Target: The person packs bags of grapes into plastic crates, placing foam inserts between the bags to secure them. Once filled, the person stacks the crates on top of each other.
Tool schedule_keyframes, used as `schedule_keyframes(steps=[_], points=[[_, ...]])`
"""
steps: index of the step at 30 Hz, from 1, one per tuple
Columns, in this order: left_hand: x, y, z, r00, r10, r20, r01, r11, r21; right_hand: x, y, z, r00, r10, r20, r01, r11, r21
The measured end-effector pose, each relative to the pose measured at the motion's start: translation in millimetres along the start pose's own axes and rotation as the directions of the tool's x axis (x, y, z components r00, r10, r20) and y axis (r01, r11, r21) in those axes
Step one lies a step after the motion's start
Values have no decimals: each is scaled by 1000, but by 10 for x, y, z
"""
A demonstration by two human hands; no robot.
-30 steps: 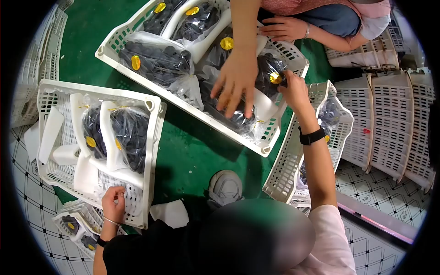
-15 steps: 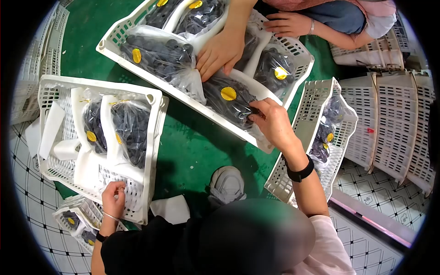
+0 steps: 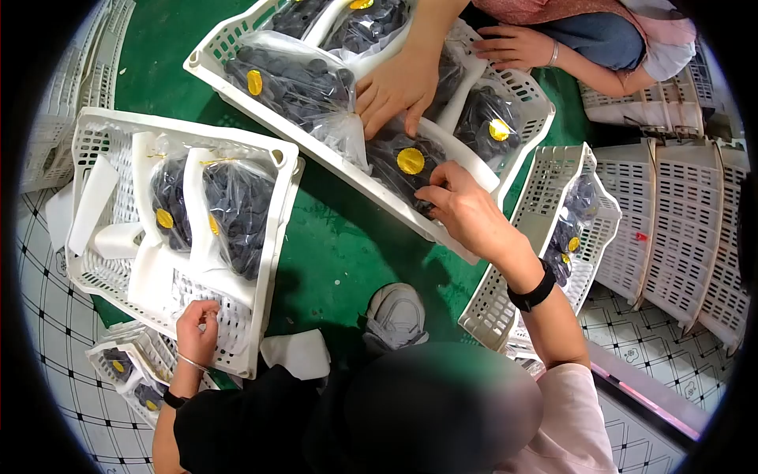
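Observation:
My right hand (image 3: 470, 209) has its thumb and fingers pinched at the near side of a clear bag of dark grapes (image 3: 387, 158), just below its round gold sticker. This bag lies in the large white crate (image 3: 308, 141) at the top, among several similar bags with white foam strips between. A co-worker's hand (image 3: 403, 85) rests at the bag's left end, next to another bag of grapes (image 3: 288, 83). At the near rim of the left white crate (image 3: 288, 189), my left hand (image 3: 197, 332) is closed with fingers curled; what it holds is hidden. That crate has two bags of grapes (image 3: 237, 209) and foam pieces.
The co-worker's other hand (image 3: 513, 47) lies on the far crate rim. A narrow crate with bags (image 3: 545, 197) stands at right, beside stacked crates (image 3: 671, 229). White foam (image 3: 296, 353) and a shoe (image 3: 396, 316) are on the green floor (image 3: 332, 268). Another crate (image 3: 130, 391) sits lower left.
My right hand has moved left along the bag, closer to the gold sticker. The crates appear slightly shifted right in view. My left hand and the co-worker's hands stay at the same spots.

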State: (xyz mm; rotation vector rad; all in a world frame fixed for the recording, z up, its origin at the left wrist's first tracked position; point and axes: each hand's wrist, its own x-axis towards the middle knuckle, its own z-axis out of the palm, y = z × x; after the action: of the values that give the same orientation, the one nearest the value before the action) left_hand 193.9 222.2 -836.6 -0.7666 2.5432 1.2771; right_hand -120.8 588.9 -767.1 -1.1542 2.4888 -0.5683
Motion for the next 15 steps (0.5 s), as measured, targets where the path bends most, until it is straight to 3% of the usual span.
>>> schedule_keyframes(steps=[6,12,15], points=[[-1,4,-4,1000,15,-10,-16,1000,-11,-21,-21,22,999,39,-29,-37,997,62],[0,13,1,999,37,-11,-37,999,21,451,150,68,962,6,-274,-28,997,-75],[-1,3,1,999,45,-19,-44,998,41,612,302,135,987,114,-117,-132,978,-164]])
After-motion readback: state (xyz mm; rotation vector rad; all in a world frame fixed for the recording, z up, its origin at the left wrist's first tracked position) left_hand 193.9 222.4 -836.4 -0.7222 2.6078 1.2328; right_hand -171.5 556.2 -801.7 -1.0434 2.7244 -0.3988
